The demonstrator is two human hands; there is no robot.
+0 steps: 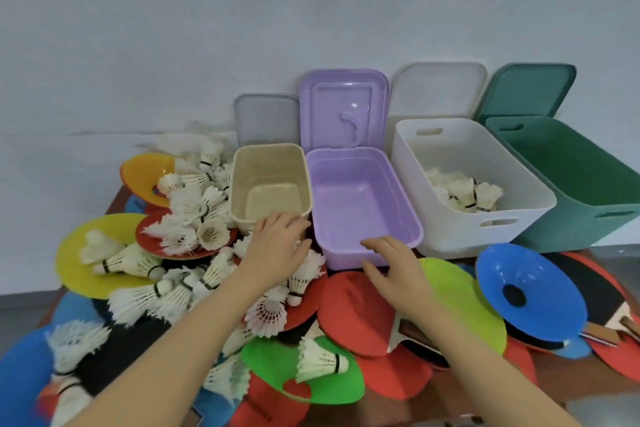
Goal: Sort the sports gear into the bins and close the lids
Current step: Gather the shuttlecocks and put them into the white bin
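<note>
Your left fingers [298, 224] lie loosely spread, holding nothing, at the beige bin's [242, 180] near rim above the shuttlecocks [166, 291]. Your right fingers [372, 244] are also relaxed, reaching over the purple bin's [412, 218] front edge. Both forearms stretch forward over red paddles [356, 315] and coloured discs [540, 291] heaped on the worktop. More shuttlecocks sit in the white bin [450, 232]; the green bin [568, 229] stands rightmost. All lids are off.

Bins left to right: beige bin [270, 180], lilac bin [363, 204], white bin [467, 184], dark green bin [571, 184]. White shuttlecocks [145, 298] with black bands; blue disc [530, 295], lime disc [464, 302], yellow disc [79, 253], red paddles [356, 315].
</note>
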